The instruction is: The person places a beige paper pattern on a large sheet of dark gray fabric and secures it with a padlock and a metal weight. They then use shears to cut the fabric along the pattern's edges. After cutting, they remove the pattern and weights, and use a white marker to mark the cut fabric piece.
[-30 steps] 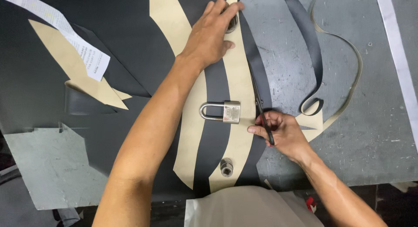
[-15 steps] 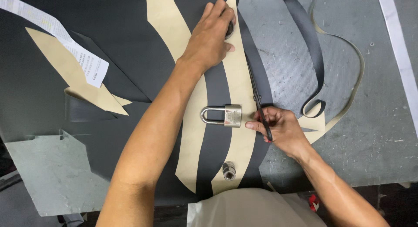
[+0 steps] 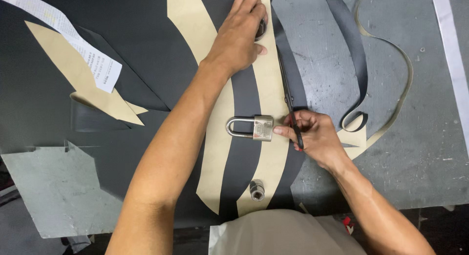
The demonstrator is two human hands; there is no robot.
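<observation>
My left hand (image 3: 239, 37) presses flat on a curved tan paper pattern (image 3: 273, 157) that lies over a black sheet (image 3: 146, 49) on the table. My right hand (image 3: 312, 135) grips a thin dark knife (image 3: 298, 136) at the pattern's right edge, its tip against the black sheet. A silver padlock (image 3: 256, 128) lies on the pattern just left of my right hand, and its forefinger touches the lock. A small metal cylinder (image 3: 256, 189) stands on the pattern's near end. A second tan pattern strip (image 3: 215, 137) runs under my left forearm.
A cut black strip (image 3: 354, 54) and a thin tan offcut (image 3: 405, 74) curl on the grey table (image 3: 430, 152) to the right. A tan scrap (image 3: 78, 76) and a white printed slip (image 3: 83, 52) lie at the left. A grey board (image 3: 53, 191) sits at the near left.
My right hand with the knife has stayed close beside the padlock, moving a little along the pattern's edge. My left hand has kept pressing the pattern's far end.
</observation>
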